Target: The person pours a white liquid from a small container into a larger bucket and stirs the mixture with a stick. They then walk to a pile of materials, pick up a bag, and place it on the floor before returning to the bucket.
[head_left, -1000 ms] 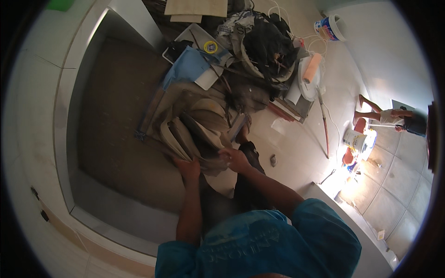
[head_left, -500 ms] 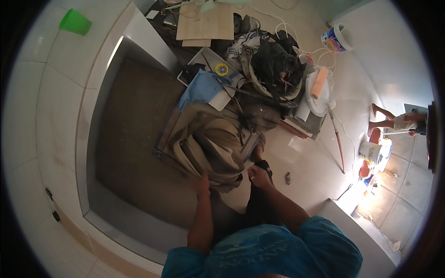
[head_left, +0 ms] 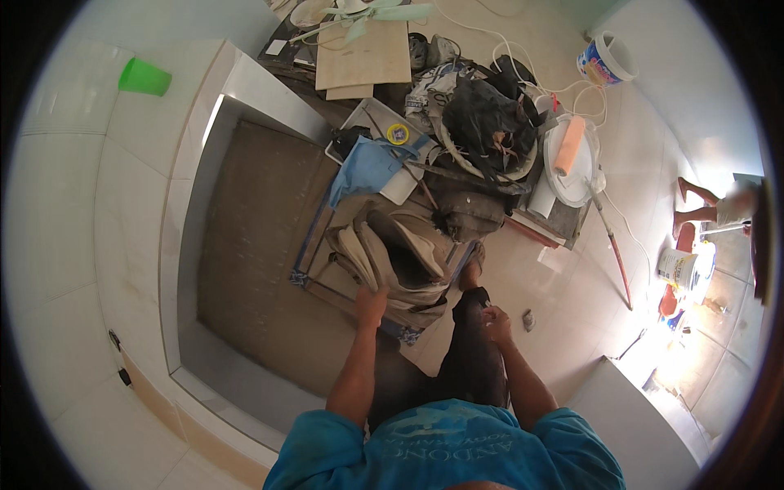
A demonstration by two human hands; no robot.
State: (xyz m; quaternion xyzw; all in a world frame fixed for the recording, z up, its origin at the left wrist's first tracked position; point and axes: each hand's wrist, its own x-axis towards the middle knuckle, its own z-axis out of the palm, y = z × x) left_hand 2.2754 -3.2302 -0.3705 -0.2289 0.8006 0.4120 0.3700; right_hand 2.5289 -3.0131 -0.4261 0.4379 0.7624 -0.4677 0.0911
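A dusty khaki bag [head_left: 382, 253] lies in front of me on a low frame, its top gaping and its inside dark. My left hand [head_left: 371, 305] is closed on the near left edge of the bag. Over my right knee, apart from the bag, my right hand [head_left: 496, 325] has its fingers curled together; a small pale bit shows at the fingertips, too small to name. Beyond the bag, a blue cloth [head_left: 365, 170] hangs over a white tray [head_left: 403, 189], where a yellow-rimmed round roll [head_left: 398, 134] lies.
A black plastic bag [head_left: 482, 122] sits behind. To the right are a paint roller [head_left: 569, 145] on a white lid [head_left: 578, 192], a bucket [head_left: 604, 61] and a pole [head_left: 618, 265]. A green cup [head_left: 144, 77] stands on the left ledge. Another person's legs [head_left: 694, 208] show far right.
The bag's mouth has opened wider, showing its dark inside. My right hand has moved away from the bag to above my knee. My left hand stays at the bag's edge.
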